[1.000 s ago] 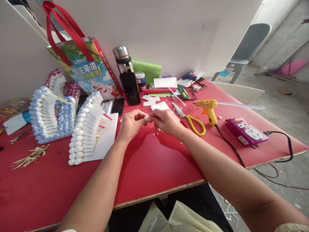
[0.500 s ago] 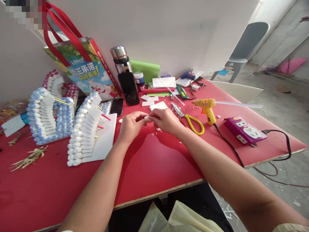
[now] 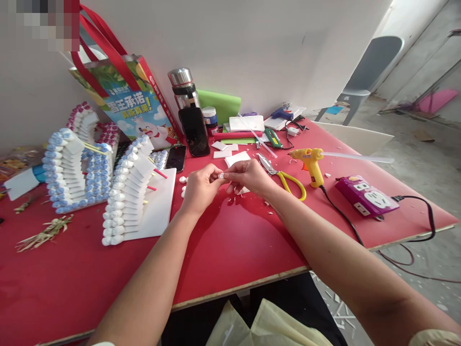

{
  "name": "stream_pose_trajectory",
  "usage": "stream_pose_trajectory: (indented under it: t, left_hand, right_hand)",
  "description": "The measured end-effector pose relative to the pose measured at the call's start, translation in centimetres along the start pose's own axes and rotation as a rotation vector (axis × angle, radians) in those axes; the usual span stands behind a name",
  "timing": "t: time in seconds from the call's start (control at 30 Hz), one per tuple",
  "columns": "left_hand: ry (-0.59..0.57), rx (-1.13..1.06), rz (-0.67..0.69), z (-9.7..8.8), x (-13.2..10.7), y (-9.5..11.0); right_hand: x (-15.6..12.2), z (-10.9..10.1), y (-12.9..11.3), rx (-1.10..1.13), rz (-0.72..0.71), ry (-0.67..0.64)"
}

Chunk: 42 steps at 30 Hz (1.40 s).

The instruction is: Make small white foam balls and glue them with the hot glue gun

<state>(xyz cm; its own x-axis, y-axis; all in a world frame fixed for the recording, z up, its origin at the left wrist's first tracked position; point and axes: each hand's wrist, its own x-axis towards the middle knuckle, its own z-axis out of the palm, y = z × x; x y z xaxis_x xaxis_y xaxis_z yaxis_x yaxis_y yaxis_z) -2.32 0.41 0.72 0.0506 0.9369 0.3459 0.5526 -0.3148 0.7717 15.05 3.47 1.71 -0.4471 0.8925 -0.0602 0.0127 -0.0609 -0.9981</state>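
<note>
Above the red table, my left hand point(image 3: 202, 187) and my right hand point(image 3: 250, 177) meet fingertip to fingertip. Pinched between both thumbs and forefingers is a small white rounded piece point(image 3: 221, 176), partly hidden by the fingers. Several similar white pieces point(image 3: 183, 180) lie just left of my left hand. Beyond the hands are flat white foam-like rectangles point(image 3: 237, 159), and white scraps point(image 3: 232, 198) are scattered below my right hand. Pliers with yellow handles point(image 3: 292, 185) rest to the right of it.
A white fan-shaped construction point(image 3: 120, 192) and a blue-and-white one point(image 3: 59, 173) stand left. At the back are a shopping bag point(image 3: 135, 105), a flask point(image 3: 182, 86) and a phone point(image 3: 194, 132). A yellow glue gun point(image 3: 312, 166) and a purple power strip point(image 3: 367, 197) occupy the right.
The view has shifted slightly, moving the scene a little rightward. My fingers have turned around the white piece, and my right hand's lower fingers are more extended. More white pieces show beside my left hand.
</note>
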Motion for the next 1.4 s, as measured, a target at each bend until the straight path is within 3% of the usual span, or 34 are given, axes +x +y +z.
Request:
stream_pose_trajectory:
  t: [0.23, 0.47, 0.7, 0.9, 1.17, 1.4]
  left_hand:
    - [-0.098, -0.247, -0.08, 0.3, 0.3, 0.0]
    - [0.024, -0.345, -0.126, 1.1, 0.4, -0.2]
    - [0.096, -0.333, -0.14, 2.3, 0.5, -0.9]
    - [-0.133, -0.287, -0.109, 1.5, 0.4, -0.7]
    - [-0.124, -0.208, -0.063, 0.0, 0.5, 0.1]
    - [-0.141, -0.734, -0.284, 0.1, 0.8, -0.3]
  right_hand:
    - [0.1, -0.2, 0.0, 0.003, 0.03, 0.081]
    - [-0.2, 0.4, -0.6, 0.014, 0.023, 0.134]
    - [0.3, 0.6, 0.6, -0.065, -0.004, 0.217]
    - [0.5, -0.1, 0.5, -0.009, 0.099, 0.172]
    - [-0.1, -0.8, -0.8, -0.009, 0.017, 0.06]
    - [-0.1, -1.1, -0.9, -0.134, -0.107, 0.074]
